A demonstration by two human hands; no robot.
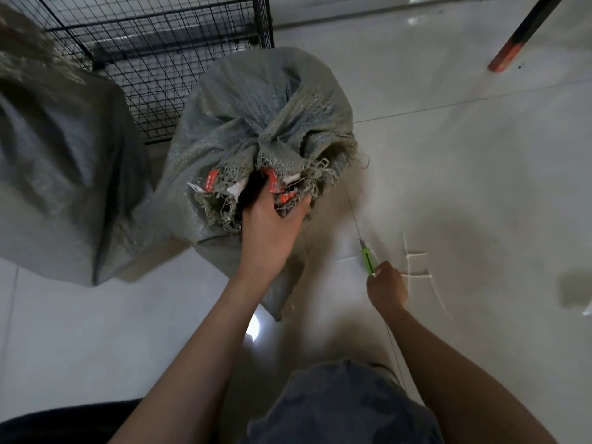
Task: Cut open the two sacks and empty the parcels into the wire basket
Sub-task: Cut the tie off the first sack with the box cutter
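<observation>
A grey woven sack (256, 104) stands on the floor in the middle, its frayed mouth cut open towards me. Parcels (274, 182) with orange and white labels show inside the opening. My left hand (270, 225) grips the frayed lower edge of that opening, fingers curled into it. My right hand (386, 286) holds a green utility knife (367, 256) low over the floor, to the right of the sack, blade pointing away from me. A second grey sack (64, 174) lies closed at the left. The black wire basket (153, 49) stands behind both sacks.
Pale tiled floor (464, 174) spreads to the right. A dark leg with an orange foot (512, 49) slants down at the top right. A thin thread runs from the sack mouth past the knife. My knee in grey shorts (346, 405) is at the bottom.
</observation>
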